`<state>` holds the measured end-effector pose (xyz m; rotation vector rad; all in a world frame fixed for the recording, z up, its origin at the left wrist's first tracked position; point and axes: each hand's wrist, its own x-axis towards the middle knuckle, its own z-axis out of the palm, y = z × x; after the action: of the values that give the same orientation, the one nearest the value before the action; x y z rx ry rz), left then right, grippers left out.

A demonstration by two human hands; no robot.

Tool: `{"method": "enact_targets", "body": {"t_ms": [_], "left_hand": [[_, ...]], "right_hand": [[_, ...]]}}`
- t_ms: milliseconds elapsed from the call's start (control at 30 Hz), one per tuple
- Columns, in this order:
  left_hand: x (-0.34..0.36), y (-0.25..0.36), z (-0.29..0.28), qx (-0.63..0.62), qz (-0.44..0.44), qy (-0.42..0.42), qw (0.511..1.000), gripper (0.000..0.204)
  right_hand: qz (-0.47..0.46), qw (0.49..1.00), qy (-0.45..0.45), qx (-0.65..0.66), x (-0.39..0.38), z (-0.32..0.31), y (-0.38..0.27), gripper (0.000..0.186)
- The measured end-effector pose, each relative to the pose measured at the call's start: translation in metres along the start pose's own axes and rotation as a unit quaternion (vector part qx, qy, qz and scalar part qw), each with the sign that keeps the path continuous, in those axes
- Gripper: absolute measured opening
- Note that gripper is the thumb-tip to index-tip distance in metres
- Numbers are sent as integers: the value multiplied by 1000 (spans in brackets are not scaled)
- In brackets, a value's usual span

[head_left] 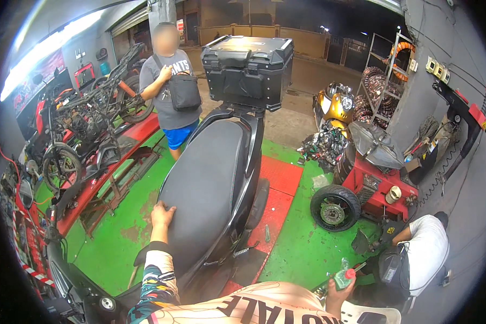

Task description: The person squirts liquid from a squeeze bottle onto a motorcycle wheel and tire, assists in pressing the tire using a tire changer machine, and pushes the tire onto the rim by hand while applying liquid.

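My left hand (161, 214) rests flat on the front edge of the black seat (205, 183) of a dark scooter, fingers spread a little, holding nothing. A patterned sleeve covers that forearm. My right hand (337, 291) is low at the right, closed around a small clear green bottle with a red cap (343, 277). At the scooter's tail sits a black hard top box (248, 70). The scooter stands on a red ramp (278, 186) over a green floor (302, 254).
A person in a grey shirt with a black shoulder bag (170, 92) stands beyond the scooter. Another person in white (424, 251) crouches at the right by a red tyre machine (372, 183) and a loose wheel (335, 208). A stripped motorcycle (86, 124) stands left.
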<state>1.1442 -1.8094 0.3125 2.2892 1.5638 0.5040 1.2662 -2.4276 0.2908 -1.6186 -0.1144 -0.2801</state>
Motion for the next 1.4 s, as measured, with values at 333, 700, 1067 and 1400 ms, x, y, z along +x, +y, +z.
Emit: {"method": "enact_targets", "body": {"t_ms": [333,700,1067,1400], "left_hand": [[1,-8,12,-8,27,52,998,45],[37,-47,43,-33,121,50,991,44],[39,-39,41,-49,117,13,992,38],[34,-34,35,-23,112,36,993,40]], "right_hand": [[23,999,1,32,1,0,6,84],[30,998,0,46,1,-5,6,67],[41,999,0,-29,8,-9,9,67],[41,999,-17,-2,14,-4,4,64]]}}
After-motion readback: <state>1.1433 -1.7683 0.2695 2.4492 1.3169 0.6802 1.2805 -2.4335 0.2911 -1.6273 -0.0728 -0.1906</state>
